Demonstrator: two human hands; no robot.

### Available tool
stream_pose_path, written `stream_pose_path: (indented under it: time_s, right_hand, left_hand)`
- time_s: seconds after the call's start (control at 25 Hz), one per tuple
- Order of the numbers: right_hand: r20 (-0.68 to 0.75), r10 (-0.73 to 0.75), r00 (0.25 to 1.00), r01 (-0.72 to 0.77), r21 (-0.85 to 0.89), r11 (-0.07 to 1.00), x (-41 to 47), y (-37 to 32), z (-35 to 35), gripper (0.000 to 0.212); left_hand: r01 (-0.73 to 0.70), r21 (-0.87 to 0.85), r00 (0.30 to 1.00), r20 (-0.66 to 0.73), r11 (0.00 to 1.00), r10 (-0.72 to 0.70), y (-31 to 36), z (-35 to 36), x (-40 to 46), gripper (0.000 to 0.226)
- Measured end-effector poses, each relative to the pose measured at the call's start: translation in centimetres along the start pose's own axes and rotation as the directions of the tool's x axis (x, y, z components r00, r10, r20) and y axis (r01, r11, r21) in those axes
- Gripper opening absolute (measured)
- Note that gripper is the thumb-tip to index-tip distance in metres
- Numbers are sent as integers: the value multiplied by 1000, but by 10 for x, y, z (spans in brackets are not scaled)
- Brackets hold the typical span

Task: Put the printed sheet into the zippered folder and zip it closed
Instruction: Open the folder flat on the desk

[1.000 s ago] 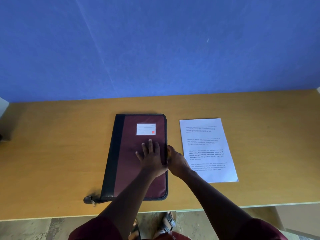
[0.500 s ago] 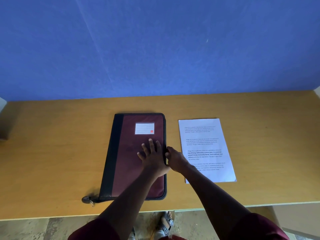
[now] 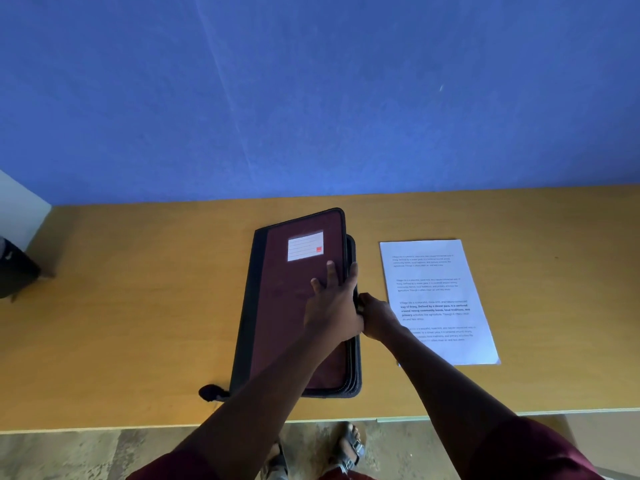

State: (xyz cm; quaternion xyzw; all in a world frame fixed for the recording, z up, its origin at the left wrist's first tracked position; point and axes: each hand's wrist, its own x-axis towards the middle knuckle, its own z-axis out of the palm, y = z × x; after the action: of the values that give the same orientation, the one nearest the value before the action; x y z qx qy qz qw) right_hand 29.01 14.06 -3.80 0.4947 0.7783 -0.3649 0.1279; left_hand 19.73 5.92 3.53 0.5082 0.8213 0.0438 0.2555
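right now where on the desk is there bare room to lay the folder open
Bare wood lies left of the folder, out to the dark object at the desk's left edge. Right of the folder is crowded: both hands, then the printed sheet.

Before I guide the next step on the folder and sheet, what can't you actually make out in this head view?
- Inside of the zippered folder: its front cover is only partly raised and hides it.
- Right hand fingertips at the folder's open edge: hidden behind the left hand and the edge.
- Printed sheet wording: too small; its near left corner is covered by the right forearm.
- Zipper pull: dark, blurred.
- Dark object on the table: cut by the left frame edge.
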Motion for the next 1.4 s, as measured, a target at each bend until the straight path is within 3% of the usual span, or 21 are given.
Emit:
stream_pose_path:
  time_s: [0.16,0.4,0.52,0.96,1.2,1.4]
  right_hand:
    - [-46,37,998,-38,-29,999,-6,-11,15,46]
    - [-38,78,996,-82,-147,986,-13,-19,32,107]
    - [-33,84,996,-88,-176,981,-16,-24,39,122]
    - [-59,67,996,-81,-270,960,-26,-39,52,121]
    - [-81,49,996,-72,-313,947,-28,-41,58,117]
    - [-78,61,995,-84,-333,939,-27,-44,63,112]
  left_hand:
    - [3,91,993,-116,996,7,-7,-42,-15,87]
    - [1,159,948,-315,987,49,-39,-96,-35,69]
    - [75,181,926,-377,981,-2,-58,-116,-45,66]
    - [333,217,874,-437,918,-213,-155,-156,-75,70]
    - [474,154,828,-412,867,-380,-235,-139,-72,93]
    - [475,130,835,-376,870,-400,-313,-108,-65,92]
